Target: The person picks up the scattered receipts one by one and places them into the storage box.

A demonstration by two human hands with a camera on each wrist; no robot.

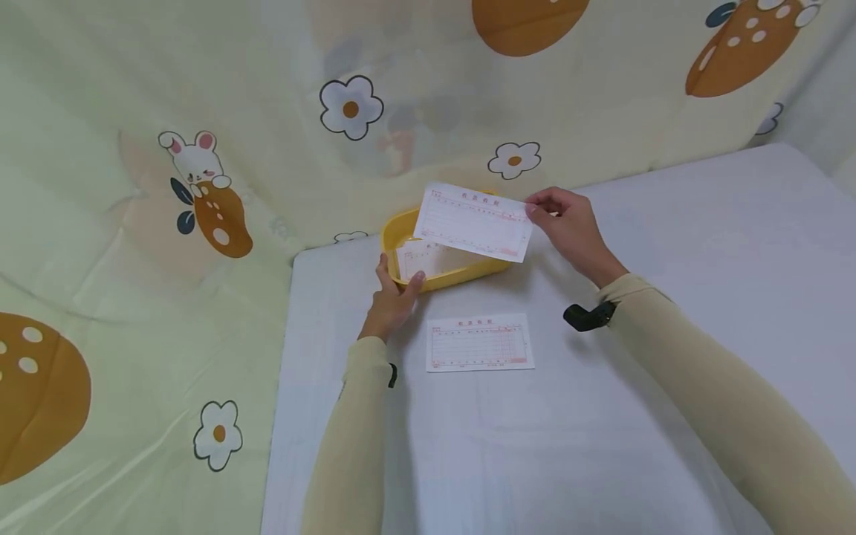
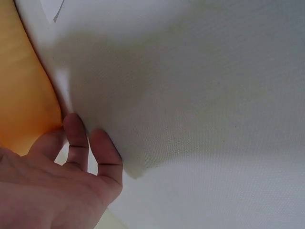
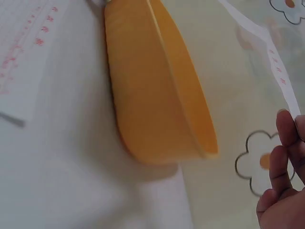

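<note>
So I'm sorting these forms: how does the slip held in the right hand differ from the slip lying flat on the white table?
The white red-printed paper slip in the air is pinched at its right edge by the right hand and hangs tilted over the yellow plastic tray; the matching slip on the table lies flat, untouched, nearer the person. The held one looks slightly larger. Both are white rectangular forms with red ruled print.
</note>
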